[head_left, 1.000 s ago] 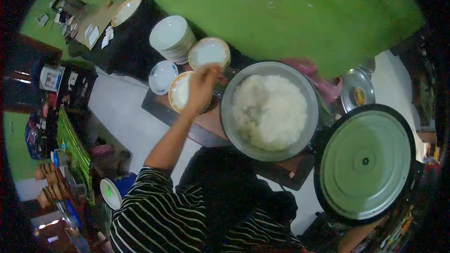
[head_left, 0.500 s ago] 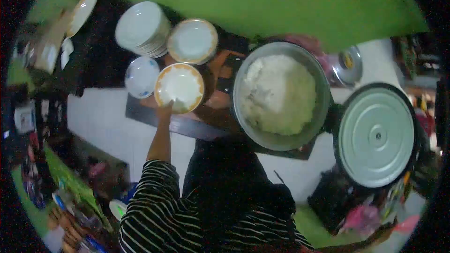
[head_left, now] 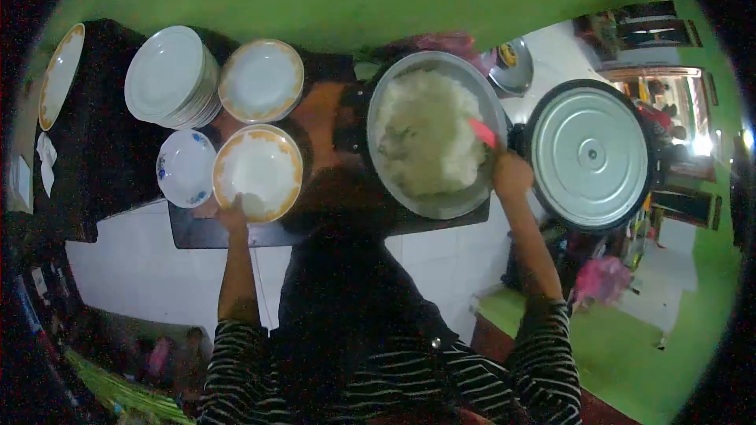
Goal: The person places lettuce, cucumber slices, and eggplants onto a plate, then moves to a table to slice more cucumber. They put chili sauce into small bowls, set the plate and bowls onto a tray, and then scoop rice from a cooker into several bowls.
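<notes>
My left hand [head_left: 232, 214] grips the near rim of an orange-patterned white plate [head_left: 260, 169], its thumb over the edge. In my right hand [head_left: 513, 175] is a pink rice paddle [head_left: 482, 132], its blade over the right side of the white rice [head_left: 429, 130]. The rice fills much of a large grey metal pot [head_left: 379, 177]. A small blue-flowered white bowl [head_left: 185, 168] sits just left of the held plate. Behind it stands another orange-rimmed plate [head_left: 261, 81].
At the back left rises a tall stack of white plates [head_left: 164, 75]. A large round pot lid [head_left: 591, 153] lies right of the pot, with a metal bowl [head_left: 513, 71] behind. One more orange-rimmed plate [head_left: 61, 77] is at far left. A pink plastic bag [head_left: 602, 279] hangs lower right.
My right hand has come up from the lower right to the pot, bringing the pink paddle over the rice. My left hand still holds the plate. The view has turned toward the right.
</notes>
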A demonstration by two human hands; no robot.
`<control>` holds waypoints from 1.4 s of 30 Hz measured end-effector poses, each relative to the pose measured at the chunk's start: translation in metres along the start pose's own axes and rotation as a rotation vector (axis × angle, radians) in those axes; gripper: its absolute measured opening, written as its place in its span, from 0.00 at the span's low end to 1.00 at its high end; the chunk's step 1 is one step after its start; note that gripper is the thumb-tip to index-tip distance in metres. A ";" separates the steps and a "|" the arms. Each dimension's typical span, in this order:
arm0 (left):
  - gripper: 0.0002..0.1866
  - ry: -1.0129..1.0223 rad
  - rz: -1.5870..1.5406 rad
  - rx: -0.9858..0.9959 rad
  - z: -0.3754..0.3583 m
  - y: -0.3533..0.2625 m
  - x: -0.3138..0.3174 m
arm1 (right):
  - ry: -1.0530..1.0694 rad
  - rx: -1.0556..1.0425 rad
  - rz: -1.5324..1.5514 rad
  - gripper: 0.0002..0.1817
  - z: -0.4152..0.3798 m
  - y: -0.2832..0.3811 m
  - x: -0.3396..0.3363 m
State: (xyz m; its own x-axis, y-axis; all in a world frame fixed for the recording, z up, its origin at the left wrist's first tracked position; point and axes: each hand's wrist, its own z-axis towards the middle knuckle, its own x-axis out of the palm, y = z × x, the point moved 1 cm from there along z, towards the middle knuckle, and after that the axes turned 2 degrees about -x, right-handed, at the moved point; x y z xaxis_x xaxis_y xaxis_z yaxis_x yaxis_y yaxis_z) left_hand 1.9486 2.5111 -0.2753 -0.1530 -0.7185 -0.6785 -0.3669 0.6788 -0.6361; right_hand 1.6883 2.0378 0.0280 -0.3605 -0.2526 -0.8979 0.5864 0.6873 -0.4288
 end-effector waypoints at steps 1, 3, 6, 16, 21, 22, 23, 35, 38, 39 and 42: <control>0.22 0.014 0.026 -0.014 -0.007 -0.006 -0.010 | 0.013 -0.005 -0.012 0.16 0.012 0.003 0.021; 0.19 0.039 0.090 -0.045 -0.020 -0.001 -0.022 | 0.077 -0.028 -0.026 0.17 0.021 0.010 0.041; 0.18 0.063 -0.525 -0.027 -0.036 0.019 -0.030 | 0.181 -0.092 -0.016 0.18 0.030 0.023 0.052; 0.28 0.068 -0.670 -0.047 -0.095 0.078 -0.062 | -0.785 -0.422 -0.642 0.08 0.017 0.055 0.125; 0.28 -0.045 -0.513 -0.198 -0.123 0.026 -0.079 | -0.120 -0.323 -0.023 0.11 0.039 0.071 0.167; 0.28 -0.020 -0.604 -0.201 -0.121 0.038 -0.077 | 0.044 -0.312 0.023 0.11 0.042 0.072 0.162; 0.27 0.004 -0.691 -0.207 -0.117 0.055 -0.073 | 0.211 -0.303 0.073 0.12 0.041 0.075 0.155; 0.27 -0.056 -0.655 -0.227 -0.132 0.010 -0.085 | 0.351 -0.536 0.236 0.11 0.021 0.099 0.175; 0.25 -0.028 -0.553 -0.081 -0.126 0.031 -0.088 | 0.333 -0.817 0.374 0.13 -0.003 0.102 0.191; 0.24 -0.043 -0.538 -0.111 -0.137 0.008 -0.098 | 0.339 -0.910 0.397 0.13 -0.002 0.100 0.196; 0.23 -0.031 -0.727 -0.179 -0.164 -0.040 -0.116 | 0.394 -1.111 0.457 0.15 -0.001 0.099 0.206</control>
State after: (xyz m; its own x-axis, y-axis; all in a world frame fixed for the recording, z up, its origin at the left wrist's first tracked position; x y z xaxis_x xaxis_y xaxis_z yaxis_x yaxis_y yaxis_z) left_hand 1.8309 2.5420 -0.1111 0.2102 -0.9701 -0.1216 -0.5100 -0.0027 -0.8602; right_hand 1.6714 2.0540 -0.1993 -0.5894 0.2462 -0.7694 -0.1410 0.9064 0.3981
